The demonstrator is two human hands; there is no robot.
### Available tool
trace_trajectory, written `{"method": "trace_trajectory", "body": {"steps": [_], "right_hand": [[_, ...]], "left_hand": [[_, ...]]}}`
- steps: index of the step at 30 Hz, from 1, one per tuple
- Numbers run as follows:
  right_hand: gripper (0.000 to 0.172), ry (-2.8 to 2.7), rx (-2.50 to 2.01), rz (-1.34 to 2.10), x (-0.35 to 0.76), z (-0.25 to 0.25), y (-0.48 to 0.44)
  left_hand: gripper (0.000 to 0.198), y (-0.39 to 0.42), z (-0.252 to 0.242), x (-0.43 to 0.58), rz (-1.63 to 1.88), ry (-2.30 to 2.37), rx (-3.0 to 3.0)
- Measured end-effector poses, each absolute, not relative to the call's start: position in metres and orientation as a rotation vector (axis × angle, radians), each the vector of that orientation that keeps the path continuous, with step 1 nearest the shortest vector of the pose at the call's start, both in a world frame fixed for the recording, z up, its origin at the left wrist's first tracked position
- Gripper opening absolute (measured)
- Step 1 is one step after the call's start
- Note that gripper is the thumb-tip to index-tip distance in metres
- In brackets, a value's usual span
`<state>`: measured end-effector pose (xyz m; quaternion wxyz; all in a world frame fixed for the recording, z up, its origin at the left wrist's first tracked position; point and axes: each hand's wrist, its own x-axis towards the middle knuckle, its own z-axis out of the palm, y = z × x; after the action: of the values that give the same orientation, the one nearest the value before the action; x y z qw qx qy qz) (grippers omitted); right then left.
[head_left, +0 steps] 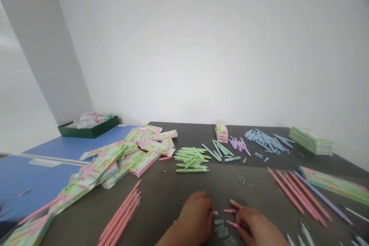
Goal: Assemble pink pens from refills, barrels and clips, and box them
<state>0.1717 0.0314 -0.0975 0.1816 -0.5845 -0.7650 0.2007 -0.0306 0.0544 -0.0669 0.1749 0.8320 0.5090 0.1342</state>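
Observation:
My left hand (pixel 196 217) is curled closed near the bottom centre, and a small pale bit shows at its fingertips. Beside it lies a short row of small clear pieces (pixel 221 231). To the right, the bent fingers of my right hand (pixel 258 225) close around the end of a short pink tapered piece (pixel 232 223). Two similar pink pieces (pixel 230 211) lie just ahead of those fingers, one touching or nearly touching them. Slight blur hides the exact fingertip contact.
Pink pens (pixel 122 213) lie left of my hands, more pink pens (pixel 300 196) right. Further back are green pens (pixel 191 157), blue pieces (pixel 266 140) and purple pieces (pixel 240 145). Printed cartons (pixel 112 161) are heaped left; stacked cartons (pixel 311 141) stand far right. A green tray (pixel 93 132) holds plastic.

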Motion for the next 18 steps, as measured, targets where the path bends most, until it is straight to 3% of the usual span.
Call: {"method": "trace_trajectory", "body": {"steps": [18], "right_hand": [[0.020, -2.009, -1.674, 0.536, 0.167, -0.078, 0.027]], "left_hand": [[0.027, 0.063, -0.063, -0.031, 0.370, 1.406, 2.317]]}}
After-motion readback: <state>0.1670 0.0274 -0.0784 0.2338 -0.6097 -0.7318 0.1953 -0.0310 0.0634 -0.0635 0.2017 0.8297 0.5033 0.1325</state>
